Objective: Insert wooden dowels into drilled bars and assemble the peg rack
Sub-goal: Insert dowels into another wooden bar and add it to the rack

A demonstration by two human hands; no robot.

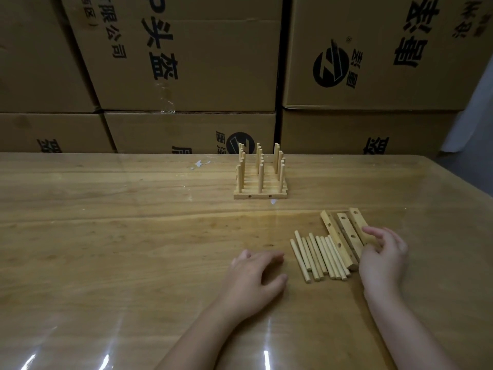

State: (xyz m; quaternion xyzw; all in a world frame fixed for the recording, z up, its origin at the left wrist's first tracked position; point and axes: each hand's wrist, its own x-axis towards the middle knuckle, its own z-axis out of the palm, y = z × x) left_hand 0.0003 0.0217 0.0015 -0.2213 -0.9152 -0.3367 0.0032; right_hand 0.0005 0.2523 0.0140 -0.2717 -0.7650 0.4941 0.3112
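"While you stood there, what did you see?"

"Stacked cardboard boxes [186, 62] behind a long wooden table [106, 236]. Toward its far side stood a built peg rack [260, 177], pegs upright."

"And the hands?"

"The left hand [253, 279] lay flat on the table, fingers relaxed, holding nothing. The right hand [384, 260], fingers loosely spread, hung over the near ends of three drilled bars [344, 236]. It seemed to touch them, gripping none. Loose dowels [320, 257] lay in a row between the hands, just beside the bars."
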